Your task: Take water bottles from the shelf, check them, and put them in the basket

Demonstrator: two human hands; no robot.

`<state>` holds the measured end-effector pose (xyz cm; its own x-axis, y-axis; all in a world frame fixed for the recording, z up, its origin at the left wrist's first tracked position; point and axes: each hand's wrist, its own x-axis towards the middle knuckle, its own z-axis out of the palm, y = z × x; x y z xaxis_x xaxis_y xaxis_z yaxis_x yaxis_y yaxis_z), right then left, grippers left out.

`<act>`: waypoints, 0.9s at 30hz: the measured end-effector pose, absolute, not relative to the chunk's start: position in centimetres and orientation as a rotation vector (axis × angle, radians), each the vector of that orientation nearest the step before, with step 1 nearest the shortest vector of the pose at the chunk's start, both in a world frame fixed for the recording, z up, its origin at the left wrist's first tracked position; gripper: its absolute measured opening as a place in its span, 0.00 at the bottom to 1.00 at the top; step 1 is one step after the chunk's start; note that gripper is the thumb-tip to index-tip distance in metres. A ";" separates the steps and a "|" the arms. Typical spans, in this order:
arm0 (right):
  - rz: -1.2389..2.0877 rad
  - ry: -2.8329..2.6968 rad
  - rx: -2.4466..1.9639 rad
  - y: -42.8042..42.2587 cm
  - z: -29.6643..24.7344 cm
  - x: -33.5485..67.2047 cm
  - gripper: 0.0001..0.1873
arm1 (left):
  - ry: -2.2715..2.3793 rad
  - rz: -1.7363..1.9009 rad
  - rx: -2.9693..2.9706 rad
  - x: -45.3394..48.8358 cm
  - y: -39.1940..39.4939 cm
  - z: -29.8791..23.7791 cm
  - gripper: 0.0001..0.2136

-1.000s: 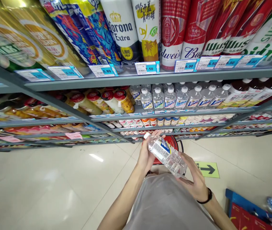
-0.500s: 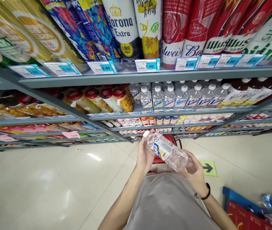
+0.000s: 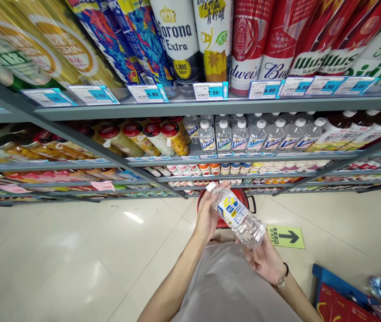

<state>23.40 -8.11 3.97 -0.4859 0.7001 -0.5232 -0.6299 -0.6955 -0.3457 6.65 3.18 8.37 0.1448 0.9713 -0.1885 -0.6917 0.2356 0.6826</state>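
Observation:
I hold a clear plastic bottle [image 3: 236, 215] with a white cap and a blue, white and yellow label, tilted with the cap up and to the left. My left hand [image 3: 207, 214] grips its upper part near the neck. My right hand [image 3: 264, 258] cups its base from below, fingers curled round it. Beneath the bottle, on the floor, stands a red shopping basket [image 3: 246, 195] with a black handle.
Grey store shelves [image 3: 210, 107] fill the view ahead: tall beer cans on top, a row of matching clear bottles [image 3: 240, 136] and red-capped jars [image 3: 143, 136] below. A green exit arrow sticker [image 3: 286, 236] lies on the pale tiled floor. A blue and red crate [image 3: 341, 295] is at lower right.
The bottle has been turned in my hands so its label now faces me. My right hand has slid under the base. The camera view shifted slightly.

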 end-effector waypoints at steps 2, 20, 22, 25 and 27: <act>2.153 -0.089 -0.824 -8.2 3.7 23.3 0.38 | 0.716 1.262 0.477 6.6 3.1 8.3 0.17; 1.846 -0.509 -0.861 -8.7 3.9 21.8 0.31 | 0.735 1.261 0.574 5.4 3.8 6.4 0.18; 1.810 -0.555 -0.905 -8.4 4.0 21.9 0.32 | 0.743 1.226 0.632 5.0 3.9 6.4 0.20; 1.751 -0.639 -0.992 -7.9 2.9 22.4 0.36 | 0.765 1.087 0.821 4.0 4.1 6.2 0.25; 1.660 -0.747 -1.073 -7.7 1.2 23.1 0.39 | 0.794 0.919 1.013 3.1 4.3 6.0 0.26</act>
<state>23.06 -7.72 1.23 -0.1251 0.9450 -0.3021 -0.4012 -0.3266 -0.8558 3.13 4.35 6.02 0.4042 0.9060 -0.1259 -0.2563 0.2443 0.9352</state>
